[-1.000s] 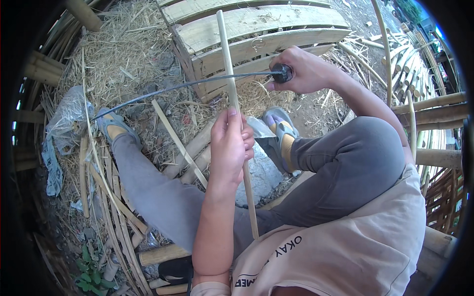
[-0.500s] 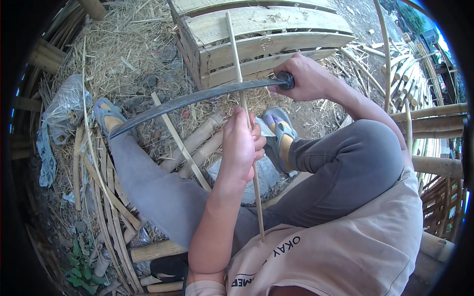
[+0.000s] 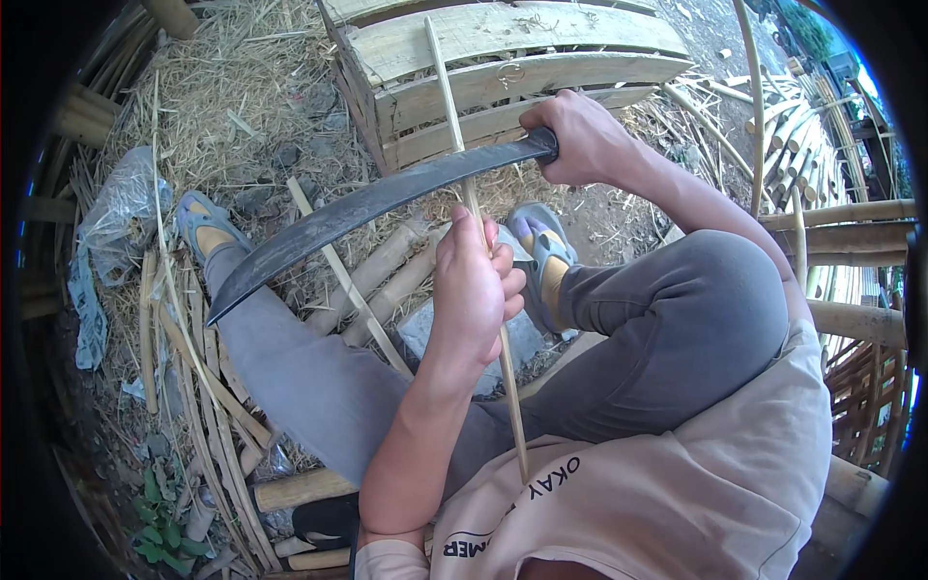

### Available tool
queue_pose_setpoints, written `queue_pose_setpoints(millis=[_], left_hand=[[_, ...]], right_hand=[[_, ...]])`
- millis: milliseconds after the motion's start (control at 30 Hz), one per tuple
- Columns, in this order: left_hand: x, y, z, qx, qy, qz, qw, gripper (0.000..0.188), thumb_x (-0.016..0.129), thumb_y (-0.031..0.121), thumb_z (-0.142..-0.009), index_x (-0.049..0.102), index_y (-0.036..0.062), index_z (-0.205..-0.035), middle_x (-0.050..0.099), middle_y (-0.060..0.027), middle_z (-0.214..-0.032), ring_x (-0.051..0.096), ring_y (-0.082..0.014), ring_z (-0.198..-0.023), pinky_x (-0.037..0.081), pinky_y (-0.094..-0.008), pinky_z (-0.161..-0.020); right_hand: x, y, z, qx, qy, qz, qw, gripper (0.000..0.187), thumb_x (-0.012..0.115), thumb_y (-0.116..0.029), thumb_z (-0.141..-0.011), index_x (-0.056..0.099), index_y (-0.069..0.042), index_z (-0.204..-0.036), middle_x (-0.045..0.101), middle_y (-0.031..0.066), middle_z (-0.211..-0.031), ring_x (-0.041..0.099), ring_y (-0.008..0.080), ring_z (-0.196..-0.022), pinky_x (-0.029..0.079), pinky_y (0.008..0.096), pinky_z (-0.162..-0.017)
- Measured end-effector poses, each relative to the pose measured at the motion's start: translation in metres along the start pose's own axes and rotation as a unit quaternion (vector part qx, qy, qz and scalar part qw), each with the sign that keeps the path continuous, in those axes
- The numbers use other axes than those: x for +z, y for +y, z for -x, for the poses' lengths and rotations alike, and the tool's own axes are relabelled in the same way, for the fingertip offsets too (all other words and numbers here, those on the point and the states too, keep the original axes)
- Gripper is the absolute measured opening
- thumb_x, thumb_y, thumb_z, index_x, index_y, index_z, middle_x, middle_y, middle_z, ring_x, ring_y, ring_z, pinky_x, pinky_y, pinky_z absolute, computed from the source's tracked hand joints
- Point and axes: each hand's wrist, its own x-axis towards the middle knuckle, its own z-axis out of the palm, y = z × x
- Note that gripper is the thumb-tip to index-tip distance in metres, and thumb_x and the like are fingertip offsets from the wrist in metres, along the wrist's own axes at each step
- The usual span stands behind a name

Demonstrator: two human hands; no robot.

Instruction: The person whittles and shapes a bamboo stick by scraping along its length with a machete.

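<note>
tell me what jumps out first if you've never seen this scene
The long curved dark blade sweeps across the middle, its handle gripped by the right hand. It crosses a thin bamboo strip that the left hand holds near the centre. Behind them, at the top, stands a pale wooden crate on straw-littered ground.

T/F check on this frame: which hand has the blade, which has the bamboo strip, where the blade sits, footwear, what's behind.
1. The right hand grips the handle of the curved blade. True.
2. The left hand is empty. False: it is closed around the thin bamboo strip.
3. The blade lies across the strip above the left hand. True.
4. The person is barefoot. False: sandals are on both feet.
5. A metal drum stands behind the strip. False: a slatted wooden crate does.
</note>
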Motion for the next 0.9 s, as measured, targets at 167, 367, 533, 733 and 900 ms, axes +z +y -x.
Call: queue_pose_setpoints(millis=[167, 367, 533, 733, 900], left_hand=[[-0.003, 0.003, 0.003, -0.003, -0.01, 0.014, 1.0, 0.042, 0.026, 0.049, -0.109, 0.043, 0.0166, -0.089, 0.03, 0.0087, -0.061, 0.02, -0.001, -0.045, 0.013, -0.0194, -0.037], [-0.006, 0.004, 0.01, -0.009, -0.014, 0.015, 1.0, 0.041, 0.026, 0.048, -0.109, 0.044, 0.0168, -0.09, 0.029, 0.0086, -0.06, 0.02, -0.001, -0.045, 0.014, -0.019, -0.037], [-0.005, 0.002, 0.006, -0.027, -0.045, -0.004, 0.999, 0.038, 0.029, 0.045, -0.109, 0.044, 0.0157, -0.091, 0.032, 0.0076, -0.06, 0.022, -0.0013, -0.045, 0.017, -0.0186, -0.037], [-0.006, -0.002, -0.007, 0.051, 0.019, -0.068, 0.996, 0.036, 0.029, 0.042, -0.11, 0.045, 0.0132, -0.093, 0.035, 0.0062, -0.062, 0.026, -0.0025, -0.045, 0.021, -0.0188, -0.037], [-0.018, -0.01, -0.024, 0.189, 0.113, -0.301, 0.928, 0.038, 0.03, 0.037, -0.109, 0.05, 0.0072, -0.098, 0.041, 0.0023, -0.066, 0.037, -0.0068, -0.047, 0.032, -0.0249, -0.04]], right_hand=[[0.011, 0.006, -0.002, -0.012, 0.039, -0.023, 0.999, 0.023, 0.065, -0.008, -0.057, 0.065, -0.002, -0.079, 0.062, 0.0194, -0.067, 0.063, 0.041, -0.072, 0.051, 0.0461, -0.067], [0.009, 0.035, -0.008, 0.015, 0.082, -0.015, 0.996, 0.021, 0.064, -0.006, -0.061, 0.069, -0.001, -0.08, 0.064, 0.0203, -0.067, 0.065, 0.0394, -0.069, 0.052, 0.0455, -0.067], [-0.002, 0.051, 0.003, 0.111, 0.105, -0.042, 0.987, 0.02, 0.063, -0.007, -0.071, 0.073, 0.0, -0.087, 0.067, 0.0222, -0.071, 0.068, 0.0374, -0.07, 0.054, 0.0442, -0.068], [-0.002, 0.005, 0.006, -0.038, 0.055, -0.061, 0.996, 0.015, 0.066, -0.011, -0.072, 0.072, -0.001, -0.082, 0.064, 0.0209, -0.066, 0.066, 0.0398, -0.072, 0.053, 0.0455, -0.068], [-0.007, -0.006, 0.005, -0.035, -0.022, -0.005, 0.999, 0.021, 0.063, -0.007, -0.062, 0.072, -0.001, -0.08, 0.065, 0.0199, -0.067, 0.066, 0.0393, -0.072, 0.053, 0.0463, -0.066]])
